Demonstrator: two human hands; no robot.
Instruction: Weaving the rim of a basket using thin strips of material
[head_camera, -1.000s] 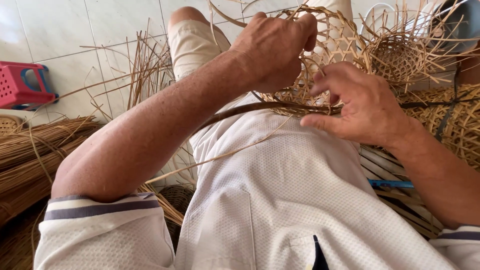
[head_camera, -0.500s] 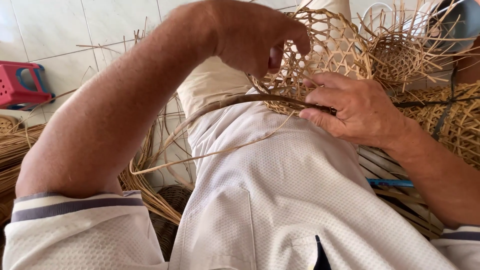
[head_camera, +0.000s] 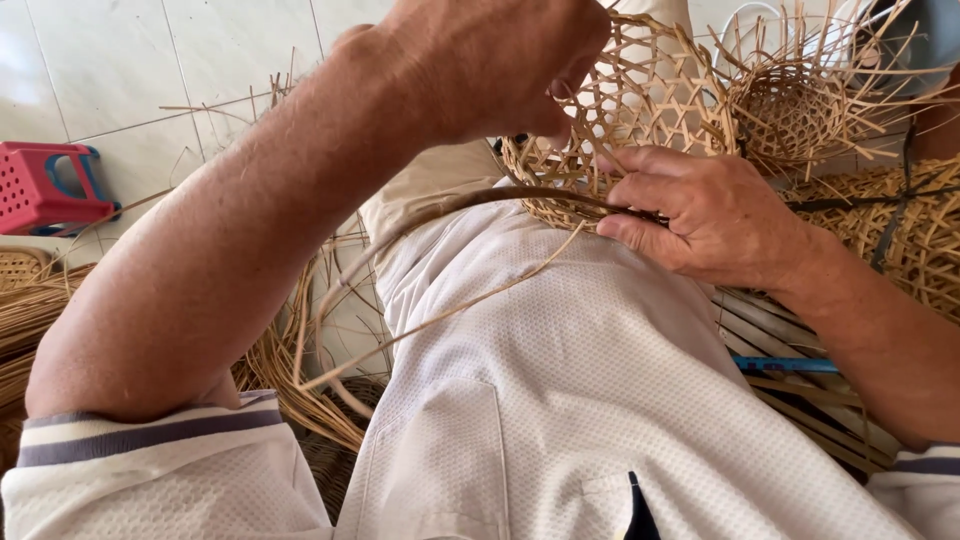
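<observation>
both hands are closed on work: right hand (head_camera: 715, 215) is clamped on a long brown cane strip (head_camera: 470, 205), left hand (head_camera: 500, 65) pinched on the open-weave tan bamboo basket (head_camera: 650, 110)

Red plastic stool (head_camera: 45, 188) on pale tiled floor (head_camera: 150, 70), loose cane strips (head_camera: 25, 320) just below the stool, second unfinished woven basket (head_camera: 800, 110) far right of it

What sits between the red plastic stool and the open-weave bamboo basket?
In the head view, the person's raised left forearm crosses between the red plastic stool and open-weave bamboo basket.
</observation>
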